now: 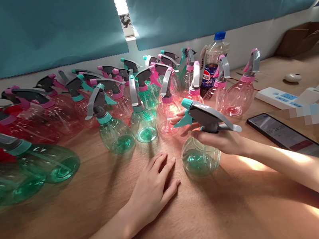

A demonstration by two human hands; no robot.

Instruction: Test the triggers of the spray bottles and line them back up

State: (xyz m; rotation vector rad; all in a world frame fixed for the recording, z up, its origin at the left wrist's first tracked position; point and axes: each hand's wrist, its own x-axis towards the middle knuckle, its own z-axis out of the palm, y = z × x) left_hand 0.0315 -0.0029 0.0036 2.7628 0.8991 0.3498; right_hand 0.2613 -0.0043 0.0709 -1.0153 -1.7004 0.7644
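A clear green spray bottle (200, 160) with a grey and teal trigger head stands upright on the wooden table (154, 237). Around its neck, just below the trigger head, my right hand (218, 138) is closed, the fingers partly hidden behind the bottle. My left hand (154, 183) lies flat on the table to the left of that bottle, fingers spread, holding nothing. Just beyond it stand a green spray bottle (145, 127) and another green spray bottle (116, 136). A pink spray bottle (168, 114) with a grey trigger is close behind my right fingers.
Several pink and green spray bottles (63, 114) crowd the back and left. A cola bottle (218, 55) with a blue cap stands behind them. To the right lie a phone (289, 135), a white power strip (277, 96) with plugs, a white mouse (292, 77) and a cardboard box (301, 38).
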